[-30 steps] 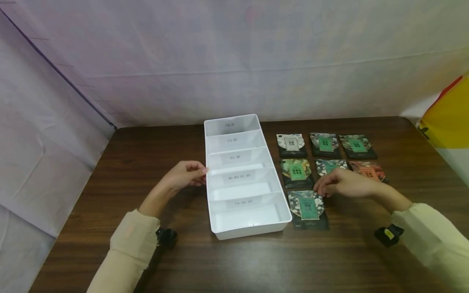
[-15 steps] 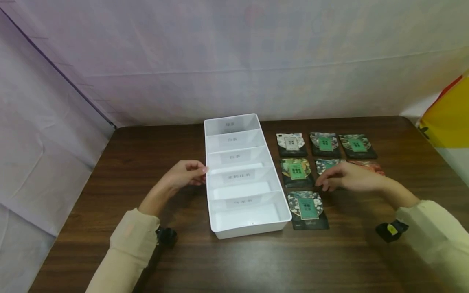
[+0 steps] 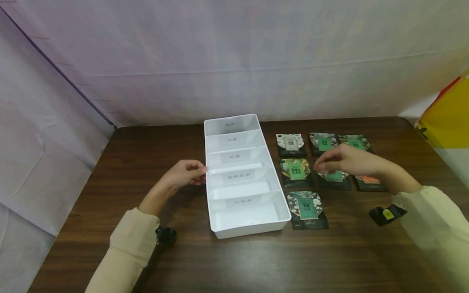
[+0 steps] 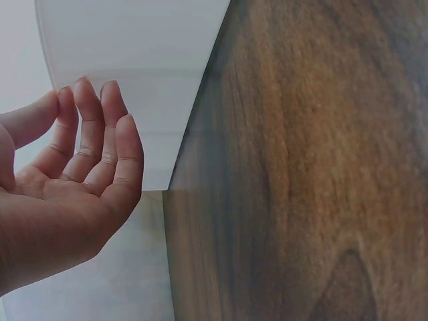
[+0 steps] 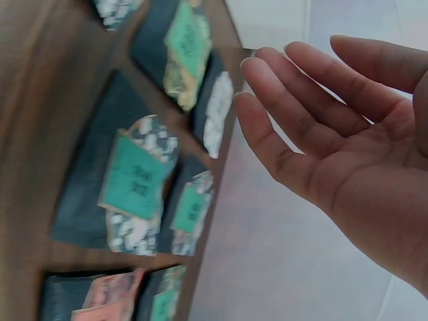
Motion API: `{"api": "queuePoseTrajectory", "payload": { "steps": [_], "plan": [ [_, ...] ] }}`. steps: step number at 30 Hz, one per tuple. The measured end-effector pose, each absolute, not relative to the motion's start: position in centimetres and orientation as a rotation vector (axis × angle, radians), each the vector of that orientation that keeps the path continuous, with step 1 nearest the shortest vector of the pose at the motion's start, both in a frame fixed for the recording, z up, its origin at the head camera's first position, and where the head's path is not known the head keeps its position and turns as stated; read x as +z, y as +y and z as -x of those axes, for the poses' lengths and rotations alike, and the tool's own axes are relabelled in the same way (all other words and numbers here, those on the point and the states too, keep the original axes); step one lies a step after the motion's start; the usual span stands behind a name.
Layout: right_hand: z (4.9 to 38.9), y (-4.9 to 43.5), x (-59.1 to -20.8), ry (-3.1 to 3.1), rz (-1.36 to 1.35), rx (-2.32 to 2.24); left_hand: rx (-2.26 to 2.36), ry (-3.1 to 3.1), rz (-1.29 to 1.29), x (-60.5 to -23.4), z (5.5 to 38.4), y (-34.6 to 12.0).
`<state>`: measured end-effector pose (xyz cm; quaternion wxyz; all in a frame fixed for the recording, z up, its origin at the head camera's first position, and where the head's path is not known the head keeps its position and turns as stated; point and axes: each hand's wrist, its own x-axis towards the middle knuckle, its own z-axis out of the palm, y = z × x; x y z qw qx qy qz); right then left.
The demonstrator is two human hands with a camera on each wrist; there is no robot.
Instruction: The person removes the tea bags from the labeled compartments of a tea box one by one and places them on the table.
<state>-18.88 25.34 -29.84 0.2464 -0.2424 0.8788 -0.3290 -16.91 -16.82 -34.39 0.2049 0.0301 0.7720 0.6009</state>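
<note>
My left hand (image 3: 187, 173) pinches the left rim of a long white plastic box (image 3: 253, 232) split into several labelled compartments. In the left wrist view, the thumb and index fingertips (image 4: 62, 93) meet at the box edge while the other fingers curl loosely. Over the packets to the right hovers my right hand (image 3: 349, 160), fingers relaxed and holding nothing. Beneath it lies a dark packet with a teal label (image 3: 334, 178), partly covered. An orange-labelled packet (image 3: 370, 184) is under the wrist. Nearest me is another teal-labelled packet (image 3: 307, 209), flat beside the box.
A bright green-labelled packet (image 3: 296, 171) and a white-labelled one (image 3: 291, 144) lie along the box's right side. Two green-labelled packets (image 3: 324, 143) are at the back, one partly behind the right hand. A pale cloth (image 3: 234, 65) hangs behind the brown table (image 3: 234, 268).
My right hand has lifted away from the near teal-labelled packet and moved back over the middle row, uncovering more of the orange-labelled packet. The left hand stays at the rim.
</note>
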Motion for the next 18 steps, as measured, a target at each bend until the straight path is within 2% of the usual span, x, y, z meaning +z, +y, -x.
{"api": "queuePoseTrajectory", "payload": {
  "steps": [18],
  "plan": [
    [22.2,21.5,-26.5,2.437,0.717,-0.864,1.679,2.153,-0.091,-34.5,17.0,-16.9]
  ]
}}
